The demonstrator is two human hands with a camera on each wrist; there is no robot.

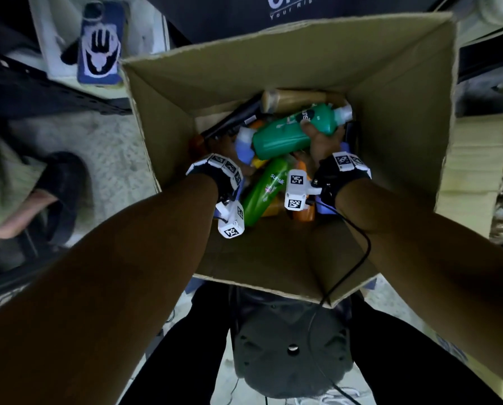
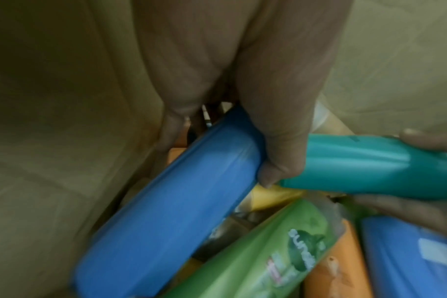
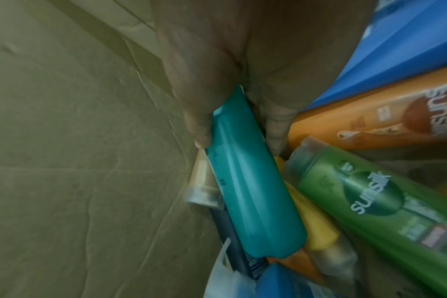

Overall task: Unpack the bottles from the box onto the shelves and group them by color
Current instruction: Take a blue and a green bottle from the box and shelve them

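Observation:
An open cardboard box [image 1: 405, 112] holds several bottles lying in a heap. My right hand [image 1: 320, 138] grips a teal-green bottle [image 1: 294, 133] with a pale cap, lifted a little above the pile; the right wrist view shows thumb and fingers curled round the bottle [image 3: 255, 191]. My left hand [image 1: 225, 149] is deep in the box's left side and grips a blue bottle [image 2: 179, 201] near its upper end. A light green Sunsilk bottle [image 1: 263, 191], an orange one [image 3: 370, 113] and a yellow one [image 3: 316, 227] lie underneath.
A brown bottle [image 1: 294, 99] and a black one [image 1: 235, 118] lie at the box's far side. A dark shelf frame [image 1: 40, 95] runs on the left, with a blue phone [image 1: 101, 42] above it. Another person's sandalled foot [image 1: 54, 194] is at left. Stacked cardboard [image 1: 478, 171] stands on the right.

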